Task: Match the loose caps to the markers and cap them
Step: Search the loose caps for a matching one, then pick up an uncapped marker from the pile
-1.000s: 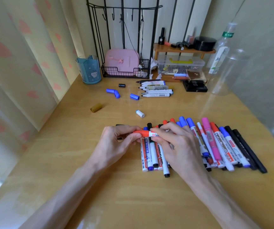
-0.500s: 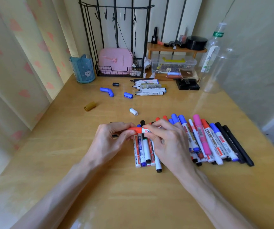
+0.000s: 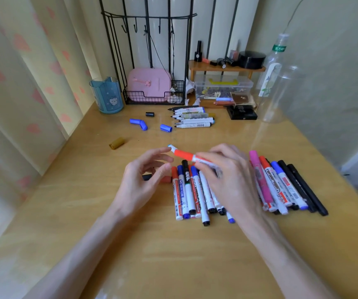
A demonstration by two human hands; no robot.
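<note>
- Along the far edge of the surface (image 3: 173, 255) stand several things. A blue cup (image 3: 106, 94) is near the far left corner. Next to it is a black wire rack (image 3: 154, 99) with a pink case (image 3: 150, 84) inside. Then come a clear plastic box (image 3: 223, 85) under a small wooden shelf (image 3: 225, 68), a black box (image 3: 241, 113), and a clear bottle (image 3: 281, 87) toward the right edge.
- Just in front of the rack the uncapped markers (image 3: 193, 120) lie side by side, with their tips to the left.
- Left of them are the loose caps: a black cap (image 3: 149, 114), two blue caps (image 3: 138, 124) touching at an angle, and a single blue cap (image 3: 166, 128). A gold cap (image 3: 116, 143) lies nearer the left edge.
- A row of capped markers (image 3: 277, 186) runs from the middle toward the right edge. The right hand partly hides it.
- The near half of the surface shows only wood, with the two forearms above it. A strip of open wood also lies between the loose caps and the row.
- The right hand (image 3: 227, 180) pinches the red-capped marker (image 3: 186, 156) by its barrel, above the row. The cap end points to the far left.
- The left hand (image 3: 145, 180) holds nothing and its fingers are loosely bent. Its index fingertip is just beside the end of the red cap.
- Below this hand lie a small black piece and a red piece. I cannot tell what they are.
</note>
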